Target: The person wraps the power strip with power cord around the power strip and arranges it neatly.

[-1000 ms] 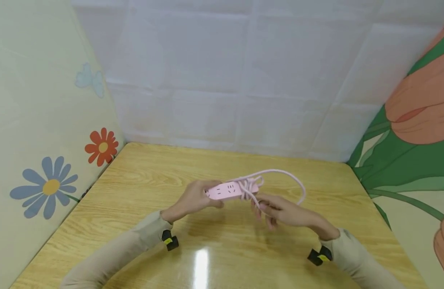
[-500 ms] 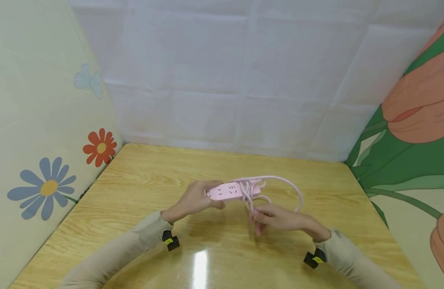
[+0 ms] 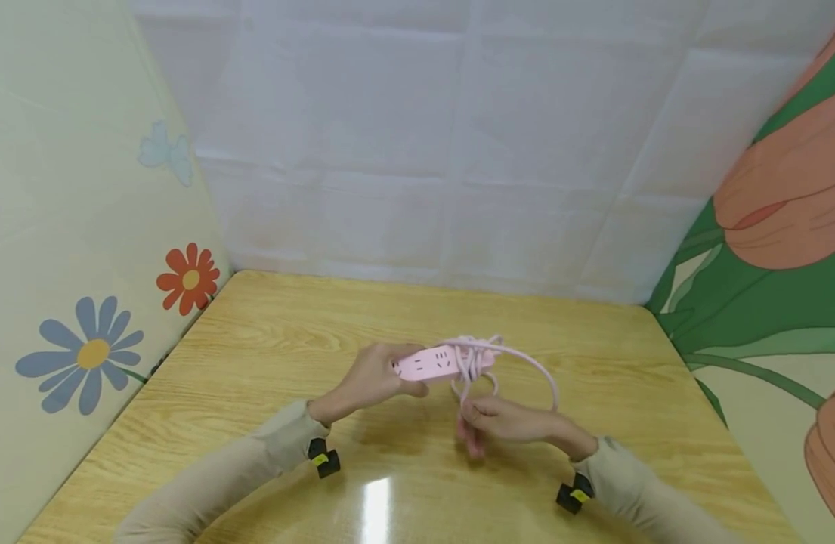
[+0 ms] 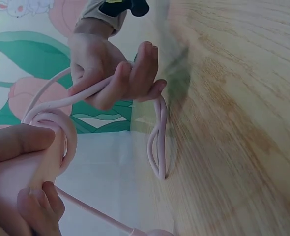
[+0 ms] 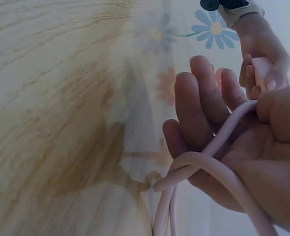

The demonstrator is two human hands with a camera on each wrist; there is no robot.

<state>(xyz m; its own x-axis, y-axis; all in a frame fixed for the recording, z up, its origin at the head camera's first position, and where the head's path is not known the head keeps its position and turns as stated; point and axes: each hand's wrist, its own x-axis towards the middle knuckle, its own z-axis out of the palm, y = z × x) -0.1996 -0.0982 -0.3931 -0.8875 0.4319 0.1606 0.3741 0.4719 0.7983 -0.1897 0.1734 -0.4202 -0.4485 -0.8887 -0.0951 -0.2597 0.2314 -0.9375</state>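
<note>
Basically, main risk is a tangle. Left hand (image 3: 375, 374) grips the pink power strip (image 3: 425, 364) by one end, thumb and fingers on opposite sides, strip up off the wooden table (image 3: 288, 325) and slightly tilted. Right hand (image 3: 505, 419) pinches the pink cord (image 3: 536, 363) between thumb and index finger, other fingers loosely extended; right wrist view has two lengths of cord crossing at the palm. Pull one without sorting the other and that crossing could cinch into a knot. Cord wraps (image 3: 470, 364) bunch at the strip's far end with no tie visible, so slack there could let them slip off the end or overlap more. Hanging loop (image 4: 157, 147) under the right hand might snag on fingers. Only one end is supported, so a hard tug from the right would probably twist the strip in the left hand. Pale pink part (image 4: 155, 233) at the bottom edge of the left wrist view could be the plug; cut off, can't tell. If loose, it might swing and catch.
</note>
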